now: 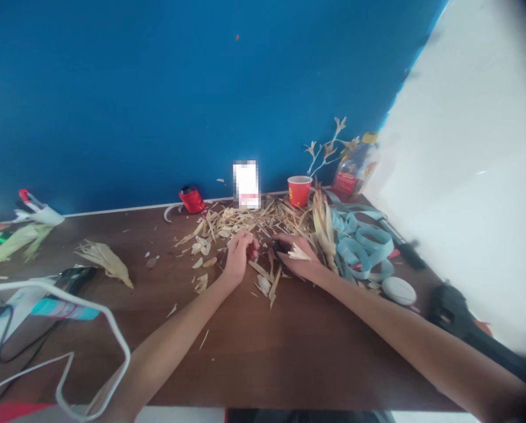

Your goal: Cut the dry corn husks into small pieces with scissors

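My left hand (pixel 242 251) is over the middle of the table, its fingers curled together; whatever they hold, if anything, is too small to make out. Just to its right, my right hand (pixel 295 249) is closed round the dark handles of a pair of scissors (pixel 278 249), whose thin blades point away and to the left. A pale piece of dried husk (pixel 298 253) shows against the right hand. Cut and torn dried corn husk (pixel 227 220) lies heaped beyond both hands. A bundle of dried husk (pixel 323 226) stands right of the right hand.
Coiled light-blue ribbon (pixel 364 244) and a white round object (pixel 399 291) lie to the right. Behind stand a red paper cup (pixel 300 191), a husk-flower stem (pixel 328 150) and a bottle (pixel 353 170). A corn husk (pixel 108 262) and white cable (pixel 108 311) are at left.
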The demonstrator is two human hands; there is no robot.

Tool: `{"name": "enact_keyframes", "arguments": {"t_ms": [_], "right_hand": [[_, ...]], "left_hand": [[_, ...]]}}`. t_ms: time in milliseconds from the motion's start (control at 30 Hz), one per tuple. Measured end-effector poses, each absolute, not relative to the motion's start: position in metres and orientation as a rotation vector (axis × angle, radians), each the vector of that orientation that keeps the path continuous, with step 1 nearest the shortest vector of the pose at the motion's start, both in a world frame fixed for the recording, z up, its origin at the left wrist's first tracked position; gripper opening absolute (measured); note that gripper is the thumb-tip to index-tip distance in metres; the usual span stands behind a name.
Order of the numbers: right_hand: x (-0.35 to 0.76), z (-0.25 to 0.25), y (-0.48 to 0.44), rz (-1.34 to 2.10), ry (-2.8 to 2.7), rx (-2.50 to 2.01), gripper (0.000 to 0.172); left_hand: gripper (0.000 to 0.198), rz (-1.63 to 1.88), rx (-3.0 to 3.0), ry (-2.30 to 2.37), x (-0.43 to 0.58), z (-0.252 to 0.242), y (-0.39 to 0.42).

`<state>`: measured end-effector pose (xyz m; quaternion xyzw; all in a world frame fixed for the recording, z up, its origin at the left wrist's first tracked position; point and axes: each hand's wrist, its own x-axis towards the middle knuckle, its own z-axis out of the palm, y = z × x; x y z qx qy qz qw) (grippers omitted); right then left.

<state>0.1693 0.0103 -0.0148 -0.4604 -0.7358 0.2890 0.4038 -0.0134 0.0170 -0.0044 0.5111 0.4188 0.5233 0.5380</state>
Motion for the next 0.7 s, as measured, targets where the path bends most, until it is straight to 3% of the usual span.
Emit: {"name": "enact_keyframes", "arguments": {"t_ms": [333, 700], "right_hand": [[0.1674, -0.0104, 0.0087, 0.873, -1.897, -1.152, 0.039], [0.1667, -0.0092, 0.0090, 0.977, -1.891, -1.145, 0.032]], "left_hand": [[0.027, 1.261, 1.380, 1.002, -0.0141, -0.0049, 0.0165], [0.020, 1.224, 1.281, 1.046, -0.0141, -0.0051, 0.0170]]}}
